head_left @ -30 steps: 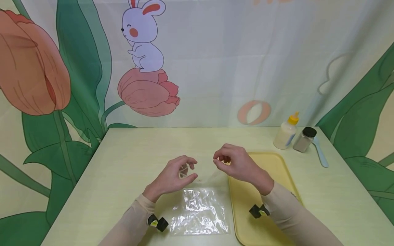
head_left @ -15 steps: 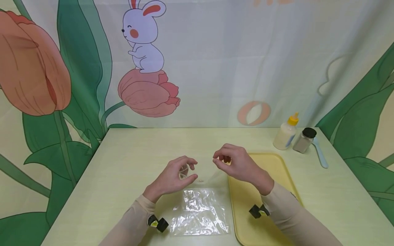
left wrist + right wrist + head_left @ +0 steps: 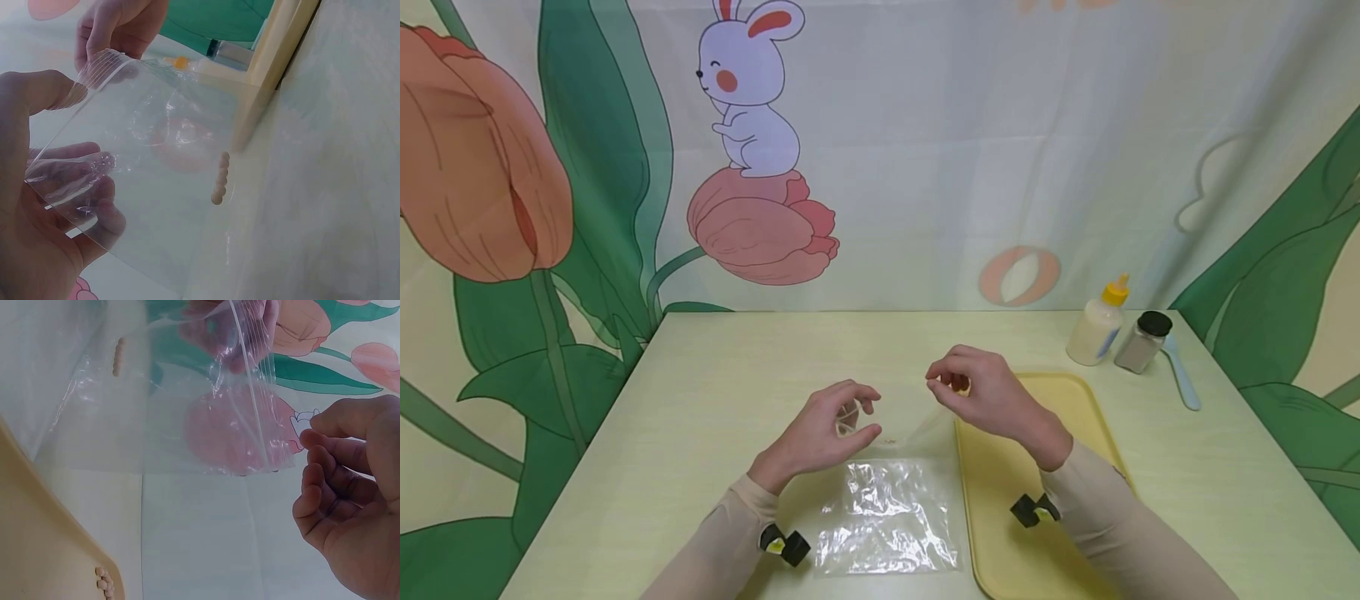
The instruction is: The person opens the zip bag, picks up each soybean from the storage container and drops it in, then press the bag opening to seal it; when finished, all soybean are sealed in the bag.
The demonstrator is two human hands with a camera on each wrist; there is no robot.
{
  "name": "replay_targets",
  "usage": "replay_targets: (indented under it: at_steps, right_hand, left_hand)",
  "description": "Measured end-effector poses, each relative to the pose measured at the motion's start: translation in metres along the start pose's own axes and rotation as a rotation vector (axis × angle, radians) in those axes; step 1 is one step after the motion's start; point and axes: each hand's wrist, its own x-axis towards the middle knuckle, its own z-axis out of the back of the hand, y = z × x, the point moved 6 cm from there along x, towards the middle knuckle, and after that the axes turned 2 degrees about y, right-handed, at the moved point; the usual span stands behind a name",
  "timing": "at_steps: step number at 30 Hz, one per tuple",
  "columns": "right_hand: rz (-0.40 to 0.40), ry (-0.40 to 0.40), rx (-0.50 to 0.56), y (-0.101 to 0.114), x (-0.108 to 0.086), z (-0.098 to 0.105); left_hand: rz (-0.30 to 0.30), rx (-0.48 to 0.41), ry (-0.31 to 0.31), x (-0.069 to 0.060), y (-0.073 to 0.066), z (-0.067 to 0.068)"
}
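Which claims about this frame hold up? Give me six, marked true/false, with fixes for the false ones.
1. The left hand holds a clear plastic zip bag with small, round beige beads inside. True.
2. Those beads are scattered loosely through the bag. False: they line up in a short row.
3. More such beads sit in the yellow rectangular tray. True.
4. In the head view, the black-lidded clear jar stands between the yellow-capped whitish squeeze bottle and the light-blue utensil. True.
5. The utensil lies in the tray. False: it lies outside, on the pale tabletop.
6. The right hand rests flat on the tabletop. False: it is raised, fingers curled.
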Motion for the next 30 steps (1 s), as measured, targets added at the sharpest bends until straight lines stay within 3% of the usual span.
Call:
replay_targets:
  at_steps: [21, 30]
  right_hand:
    - [-0.038, -0.024, 0.012, -0.019, -0.003, 0.0]
    - [-0.122, 0.004, 0.011, -0.037, -0.007, -0.003]
  left_hand:
    - [-0.009, -0.016, 0.002, 0.0, -0.002, 0.0]
    - [-0.005, -0.029, 0.007, -0.001, -0.001, -0.001]
